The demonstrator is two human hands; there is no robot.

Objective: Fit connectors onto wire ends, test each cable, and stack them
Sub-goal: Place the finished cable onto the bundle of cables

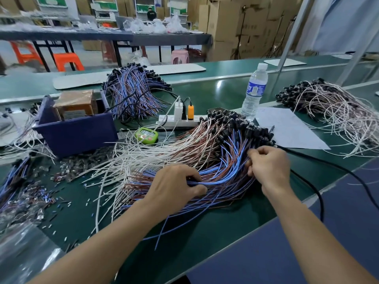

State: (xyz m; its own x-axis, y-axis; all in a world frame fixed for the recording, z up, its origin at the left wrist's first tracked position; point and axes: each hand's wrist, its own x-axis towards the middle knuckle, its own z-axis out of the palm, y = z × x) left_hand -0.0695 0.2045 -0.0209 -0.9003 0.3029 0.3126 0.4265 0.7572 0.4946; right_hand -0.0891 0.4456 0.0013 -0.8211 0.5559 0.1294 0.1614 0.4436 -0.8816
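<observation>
Fingers (pixel 193 176) of the left hand (pixel 174 186) are curled in, thumb and forefinger pinching a few blue wires (pixel 217 182) where they cross the middle of the big fanned pile (pixel 180 152) on the green table (pixel 205 232). To the right, the right hand (pixel 268 167) has its fingers bent down round the same strands, just near of the black plugs (pixel 244 130). How many it grips I cannot tell.

Now the danger, as I judge it: these strands lie woven through their neighbours, so a sharp tug could drag half the pile toward the near edge and bend bare ends. That black cord (pixel 316 193) passing by the right wrist could snag a sleeve-less arm too, and the small loose bits (pixel 41 201) at the left would scatter if wires sweep across.
</observation>
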